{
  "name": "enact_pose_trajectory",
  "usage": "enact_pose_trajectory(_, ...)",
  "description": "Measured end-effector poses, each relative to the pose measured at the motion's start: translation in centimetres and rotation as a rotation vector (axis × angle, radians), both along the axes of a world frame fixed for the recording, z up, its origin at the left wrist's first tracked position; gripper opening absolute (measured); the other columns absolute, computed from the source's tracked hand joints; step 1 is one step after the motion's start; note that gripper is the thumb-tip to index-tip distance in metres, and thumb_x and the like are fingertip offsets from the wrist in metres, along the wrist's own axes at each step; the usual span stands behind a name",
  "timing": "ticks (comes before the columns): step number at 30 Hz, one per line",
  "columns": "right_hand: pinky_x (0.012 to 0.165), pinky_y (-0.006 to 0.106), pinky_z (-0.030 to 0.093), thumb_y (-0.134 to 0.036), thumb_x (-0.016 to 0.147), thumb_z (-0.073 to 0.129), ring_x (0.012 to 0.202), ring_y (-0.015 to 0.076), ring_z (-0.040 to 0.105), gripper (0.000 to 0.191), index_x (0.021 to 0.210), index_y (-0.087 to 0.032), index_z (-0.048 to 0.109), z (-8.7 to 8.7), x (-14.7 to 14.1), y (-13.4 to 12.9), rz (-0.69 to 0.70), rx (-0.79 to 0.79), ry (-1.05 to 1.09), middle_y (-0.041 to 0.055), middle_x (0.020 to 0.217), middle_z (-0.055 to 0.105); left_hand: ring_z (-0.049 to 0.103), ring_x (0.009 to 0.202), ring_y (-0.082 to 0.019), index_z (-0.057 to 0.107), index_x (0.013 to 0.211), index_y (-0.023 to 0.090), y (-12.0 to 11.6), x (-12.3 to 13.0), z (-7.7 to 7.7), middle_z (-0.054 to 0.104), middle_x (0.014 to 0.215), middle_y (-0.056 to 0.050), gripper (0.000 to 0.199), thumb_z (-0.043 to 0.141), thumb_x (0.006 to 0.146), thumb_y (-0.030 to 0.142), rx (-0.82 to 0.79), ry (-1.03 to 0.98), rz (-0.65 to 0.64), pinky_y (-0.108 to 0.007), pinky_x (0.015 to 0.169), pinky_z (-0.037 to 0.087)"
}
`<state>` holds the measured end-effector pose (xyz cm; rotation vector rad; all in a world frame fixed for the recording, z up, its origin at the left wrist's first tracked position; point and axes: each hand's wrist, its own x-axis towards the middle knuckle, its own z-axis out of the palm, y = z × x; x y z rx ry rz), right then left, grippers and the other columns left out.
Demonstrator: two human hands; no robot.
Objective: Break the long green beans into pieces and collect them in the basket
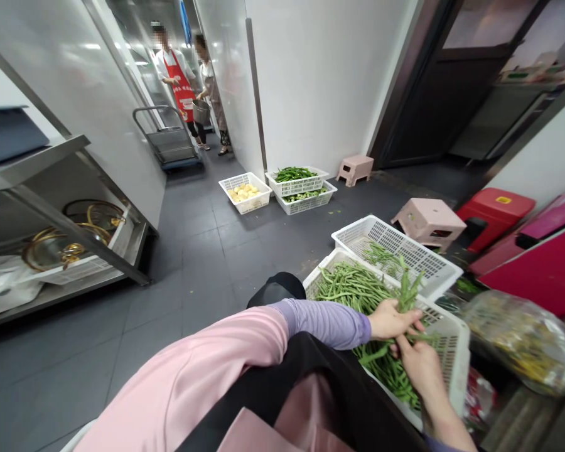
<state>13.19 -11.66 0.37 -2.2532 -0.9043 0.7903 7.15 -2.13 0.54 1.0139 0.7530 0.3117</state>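
Observation:
Green beans (353, 285) fill much of a large white basket (459, 345) at the lower right. Over its right part my left hand (390, 320) is closed around a few green beans (408, 289) that stick up past the fingers. Close below, my right hand (419, 361) has its fingers bent against the same beans, almost touching the left fingertips. Behind stands a second white basket (433, 270) with a smaller heap of beans (381, 256) in it.
Baskets of yellowish vegetables (243, 192) and green peppers (295, 174) stand by the wall. Pink stools (428, 220), a red bin (501, 210) and a plastic bag (522, 339) are at right. Left are a metal shelf (117, 267), a trolley (169, 141) and two people (181, 81).

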Motion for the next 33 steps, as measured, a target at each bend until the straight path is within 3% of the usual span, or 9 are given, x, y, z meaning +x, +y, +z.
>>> enact_pose_trajectory(2, 0.068, 0.047, 0.054, -0.045, 0.077, 0.055, 0.063, 0.0356, 0.07, 0.031, 0.066, -0.023, 0.073, -0.7, 0.2, -0.2, -0.069, 0.101, 0.02, 0.0133, 0.056, 0.068, 0.059, 0.047, -0.011, 0.062, 0.066, 0.013, -0.1, -0.1, 0.7, 0.062, 0.059, -0.002, 0.029, 0.061, 0.094, 0.021, 0.008, -0.024, 0.04, -0.02, 0.043, 0.046)
enact_pose_trajectory(6, 0.065, 0.04, 0.057, -0.057, 0.072, 0.061, 0.066, 0.0283, 0.071, 0.067, 0.115, -0.008, 0.076, -1.2, 0.0, -0.7, -0.179, 0.32, 0.12, 0.0178, 0.096, 0.079, 0.054, 0.043, -0.008, 0.056, 0.064, 0.013, 0.4, -0.2, 1.9, 0.061, 0.06, 0.0, 0.032, 0.058, 0.095, 0.019, 0.032, -0.073, 0.205, -0.021, 0.046, 0.046)
enact_pose_trajectory(9, 0.063, 0.036, 0.057, -0.065, 0.073, 0.061, 0.067, 0.0233, 0.07, 0.074, 0.121, -0.01, 0.075, -0.2, -0.3, -1.4, -0.218, 0.388, 0.139, 0.0183, 0.119, 0.076, 0.053, 0.043, -0.01, 0.053, 0.066, 0.016, 2.0, -0.1, 2.6, 0.055, 0.052, 0.002, 0.032, 0.058, 0.096, 0.024, -0.018, -0.058, 0.351, -0.023, 0.047, 0.044)
enact_pose_trajectory(12, 0.058, 0.032, 0.055, -0.066, 0.074, 0.063, 0.065, 0.0202, 0.068, 0.071, 0.12, -0.012, 0.075, 0.8, 0.2, -2.3, -0.27, 0.405, 0.139, 0.0155, 0.11, 0.078, 0.049, 0.042, -0.009, 0.052, 0.071, 0.018, 3.8, -0.7, 3.0, 0.047, 0.048, 0.007, 0.028, 0.063, 0.094, 0.028, 0.054, -0.034, 0.506, -0.023, 0.047, 0.039)
enact_pose_trajectory(16, 0.045, 0.025, 0.045, -0.064, 0.066, 0.077, 0.052, 0.0129, 0.055, 0.065, 0.105, -0.012, 0.076, 0.7, 1.6, -2.2, -0.228, 0.466, 0.292, 0.0093, 0.084, 0.075, 0.04, 0.043, -0.007, 0.057, 0.07, 0.017, 3.7, -2.5, 2.8, 0.045, 0.048, 0.009, 0.035, 0.08, 0.081, 0.04, 0.288, -0.003, 0.142, -0.025, 0.049, 0.035)
enact_pose_trajectory(20, 0.039, 0.022, 0.038, -0.06, 0.056, 0.088, 0.046, 0.01, 0.049, 0.06, 0.091, -0.013, 0.072, 0.9, 1.7, -0.6, -0.255, 0.57, 0.422, 0.0042, 0.068, 0.068, 0.044, 0.053, -0.007, 0.066, 0.078, 0.014, 1.8, -3.7, 2.2, 0.059, 0.063, 0.004, 0.042, 0.084, 0.073, 0.052, 0.192, -0.103, -0.186, -0.024, 0.053, 0.035)
enact_pose_trajectory(25, 0.039, 0.021, 0.04, -0.055, 0.052, 0.092, 0.043, 0.0072, 0.046, 0.055, 0.075, -0.017, 0.059, 1.2, 0.8, 0.4, -0.324, 0.701, 0.604, -0.0021, 0.059, 0.058, 0.051, 0.061, -0.009, 0.073, 0.085, 0.014, 1.6, -4.2, 1.7, 0.066, 0.072, 0.003, 0.036, 0.095, 0.058, 0.02, 0.174, -0.109, -0.454, -0.025, 0.056, 0.038)
enact_pose_trajectory(30, 0.049, 0.024, 0.051, -0.052, 0.053, 0.092, 0.054, 0.0122, 0.06, 0.057, 0.089, -0.018, 0.065, 2.2, 0.7, 0.5, -0.27, 0.599, 0.659, 0.0011, 0.074, 0.067, 0.044, 0.049, -0.006, 0.071, 0.076, 0.014, 1.9, -5.2, 1.5, 0.058, 0.056, 0.006, 0.009, 0.08, 0.078, 0.015, 0.275, 0.059, -0.322, -0.023, 0.049, 0.035)
enact_pose_trajectory(33, 0.047, 0.022, 0.046, -0.046, 0.059, 0.089, 0.056, 0.0109, 0.059, 0.053, 0.1, -0.019, 0.068, 2.2, 1.1, 0.8, -0.296, 0.6, 0.557, 0.0004, 0.081, 0.067, 0.041, 0.042, -0.004, 0.062, 0.071, 0.014, 3.9, -5.3, 1.4, 0.053, 0.051, 0.006, 0.024, 0.08, 0.081, 0.025, 0.149, 0.007, -0.141, -0.019, 0.043, 0.031)
